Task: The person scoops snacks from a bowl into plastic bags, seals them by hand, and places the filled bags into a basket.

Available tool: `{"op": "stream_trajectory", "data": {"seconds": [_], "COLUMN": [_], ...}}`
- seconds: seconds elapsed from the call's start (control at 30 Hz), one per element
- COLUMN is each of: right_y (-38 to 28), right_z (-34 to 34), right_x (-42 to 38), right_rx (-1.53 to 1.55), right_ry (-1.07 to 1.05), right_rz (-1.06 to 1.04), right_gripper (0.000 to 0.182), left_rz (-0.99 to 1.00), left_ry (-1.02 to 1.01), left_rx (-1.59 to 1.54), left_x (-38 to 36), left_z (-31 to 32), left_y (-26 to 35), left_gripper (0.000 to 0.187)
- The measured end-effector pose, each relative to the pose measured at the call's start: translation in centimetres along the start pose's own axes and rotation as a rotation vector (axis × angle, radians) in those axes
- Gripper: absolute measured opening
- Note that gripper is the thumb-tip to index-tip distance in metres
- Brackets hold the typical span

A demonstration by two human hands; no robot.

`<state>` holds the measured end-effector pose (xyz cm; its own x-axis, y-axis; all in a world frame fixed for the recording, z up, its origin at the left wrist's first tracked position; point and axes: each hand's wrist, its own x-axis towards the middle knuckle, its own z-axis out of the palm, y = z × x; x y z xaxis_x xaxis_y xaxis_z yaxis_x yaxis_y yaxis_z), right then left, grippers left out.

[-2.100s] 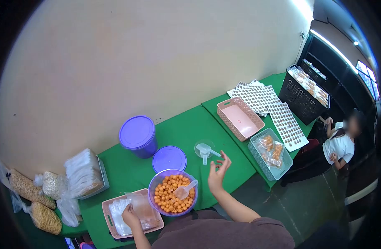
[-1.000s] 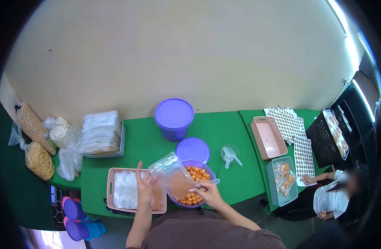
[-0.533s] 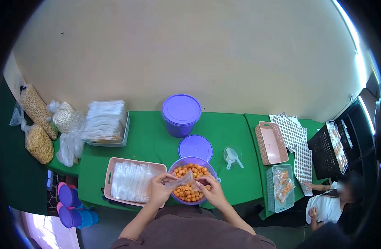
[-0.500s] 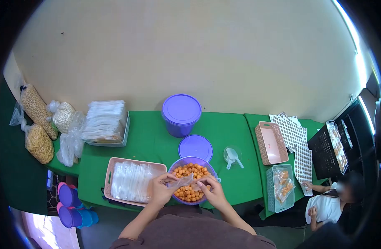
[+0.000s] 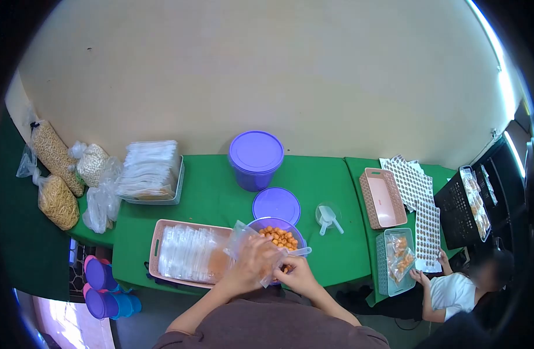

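A clear plastic bag (image 5: 239, 237) is in my left hand (image 5: 252, 264), over the left side of a purple tub (image 5: 304, 237) of orange-brown balls (image 5: 281, 237). My right hand (image 5: 297, 274) is closed at the tub's near right side, its fingertips by the bag's lower edge; what they pinch is too small to make out. A clear scoop handle (image 5: 300, 251) sticks out over the tub's right rim. Left of the tub, a pink basket (image 5: 155, 250) holds a stack of clear bags (image 5: 188, 253).
Behind the tub are a purple lid (image 5: 276, 205), a lidded purple bucket (image 5: 256, 160) and a white scoop (image 5: 328, 218). Snack bags (image 5: 57, 200) lie far left. At right are a pink basket (image 5: 383, 200), a grey basket (image 5: 398, 262), sticker sheets (image 5: 427, 232) and a co-worker (image 5: 453, 294).
The bag has been raised and opened out in my left hand, which moved right. My right hand is lower, and a scoop handle now shows. The co-worker's hands have moved to the sheet and grey basket.
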<state>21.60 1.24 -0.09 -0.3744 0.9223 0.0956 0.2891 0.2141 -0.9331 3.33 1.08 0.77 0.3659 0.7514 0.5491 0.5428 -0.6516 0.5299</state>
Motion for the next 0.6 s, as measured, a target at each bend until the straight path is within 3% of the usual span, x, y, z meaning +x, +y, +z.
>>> {"op": "stream_trajectory", "data": {"seconds": [0.03,0.1,0.17,0.23,0.6], "right_y": [0.1,0.1,-0.5,-1.8,-0.4], "right_z": [-0.1,0.1,0.0,-0.8,-1.0], "right_x": [0.0,0.0,0.1,0.6,1.0], "right_rx": [-0.024,0.002,0.027,-0.046,0.126], "right_ry": [-0.041,-0.107,-0.178,-0.161,0.016], "right_rz": [-0.040,-0.010,0.021,0.116,0.052], "right_gripper": [0.009,0.009,0.009,0.013,0.017], "left_rz": [-0.003,-0.026,-0.046,-0.062,-0.067], "left_ry": [-0.001,-0.086,-0.066,-0.045,-0.008], "left_rx": [-0.001,-0.311,-0.290,-0.268,-0.259], "left_x": [-0.2,-1.1,-1.9,-2.5,-2.1], "left_z": [0.4,1.4,1.4,1.1,1.2], "left_y": [0.0,-0.3,-1.0,-1.9,-2.6], "left_gripper": [0.056,0.066,0.063,0.060,0.046]}}
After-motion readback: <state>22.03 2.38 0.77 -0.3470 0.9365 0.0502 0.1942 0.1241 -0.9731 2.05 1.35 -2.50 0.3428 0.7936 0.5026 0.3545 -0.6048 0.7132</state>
